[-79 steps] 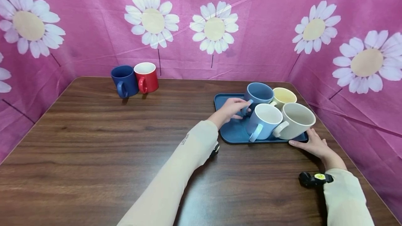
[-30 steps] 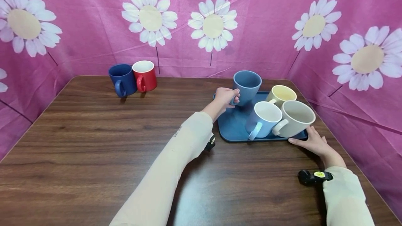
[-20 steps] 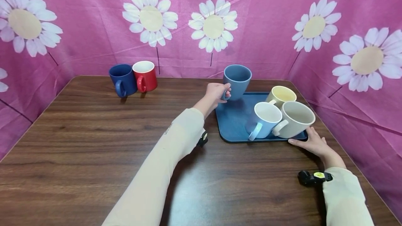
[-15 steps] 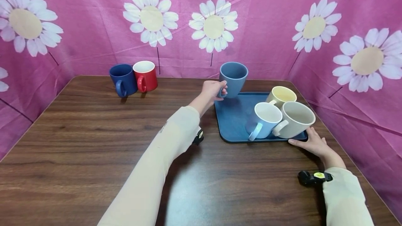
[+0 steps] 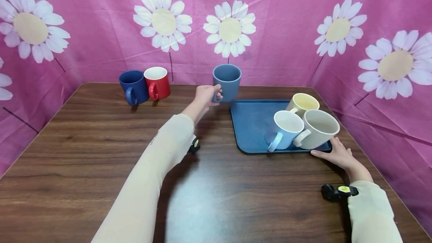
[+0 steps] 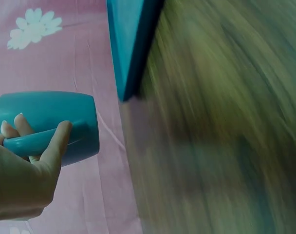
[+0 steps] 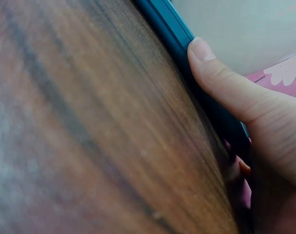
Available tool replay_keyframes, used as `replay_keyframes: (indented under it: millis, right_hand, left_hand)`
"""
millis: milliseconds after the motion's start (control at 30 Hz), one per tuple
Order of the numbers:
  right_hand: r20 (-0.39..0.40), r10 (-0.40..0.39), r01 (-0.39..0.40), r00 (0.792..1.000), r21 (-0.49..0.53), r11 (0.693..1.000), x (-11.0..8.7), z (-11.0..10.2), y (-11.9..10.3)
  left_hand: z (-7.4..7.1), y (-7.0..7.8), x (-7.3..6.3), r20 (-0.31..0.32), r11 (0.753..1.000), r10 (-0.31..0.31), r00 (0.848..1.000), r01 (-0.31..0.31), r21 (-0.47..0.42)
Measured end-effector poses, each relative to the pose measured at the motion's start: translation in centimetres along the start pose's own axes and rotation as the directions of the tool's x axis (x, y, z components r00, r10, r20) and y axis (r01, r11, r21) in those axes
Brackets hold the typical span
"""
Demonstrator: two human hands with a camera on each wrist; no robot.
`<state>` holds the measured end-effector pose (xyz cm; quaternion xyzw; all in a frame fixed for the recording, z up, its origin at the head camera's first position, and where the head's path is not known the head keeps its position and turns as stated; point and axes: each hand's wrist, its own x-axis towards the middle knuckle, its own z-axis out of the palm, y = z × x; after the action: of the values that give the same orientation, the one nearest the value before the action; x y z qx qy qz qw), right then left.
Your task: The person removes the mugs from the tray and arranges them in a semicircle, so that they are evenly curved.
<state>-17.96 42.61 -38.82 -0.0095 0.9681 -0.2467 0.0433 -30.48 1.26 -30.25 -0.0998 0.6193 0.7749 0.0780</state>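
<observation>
My left hand grips the handle of a grey-blue mug, which hangs upright near the table's back edge, just left of the blue tray. In the left wrist view the fingers curl through that mug's handle, the thumb along it. My right hand holds the tray's front right corner; the right wrist view has the thumb pressed on the tray's rim, most other fingers hidden. Grouped on the tray's right half are a light blue mug, a pale yellow mug and a beige mug.
A dark blue mug and a red mug with a white inside stand side by side at the back left of the wooden table. A pink flowered cloth hangs behind and along the sides.
My left hand has lifted the grey-blue mug from the tray's back part and carried it left past the tray's edge. My right hand stays at the tray corner.
</observation>
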Motion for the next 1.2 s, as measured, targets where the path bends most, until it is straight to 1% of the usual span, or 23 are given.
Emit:
replay_keyframes:
  millis: [233,367,600,967,1200]
  right_hand:
    - [-0.002,-0.001,0.001,1.000,0.006,1.000,0.1,0.1,0.0]
    - [0.005,0.003,-0.003,1.000,-0.002,1.000,0.1,0.1,0.0]
    - [0.028,0.023,-0.023,0.999,-0.001,1.000,0.1,0.1,0.1]
    - [0.029,0.021,-0.021,0.999,-0.004,1.000,0.1,0.1,-0.1]
    - [0.026,0.019,-0.019,0.999,-0.009,1.000,0.1,0.1,0.0]
  left_hand:
    - [-3.3,-0.1,0.2,-0.054,1.000,0.003,0.999,-0.004,-0.009]
    - [-5.0,0.0,0.3,-0.073,1.000,-0.003,0.997,0.003,-0.009]
    - [-7.4,0.1,0.3,-0.118,0.999,-0.040,0.992,0.036,-0.035]
    - [-10.2,0.5,0.5,-0.210,0.999,-0.045,0.977,0.038,-0.038]
    - [-11.2,0.1,1.1,-0.252,0.997,-0.037,0.967,0.021,-0.068]
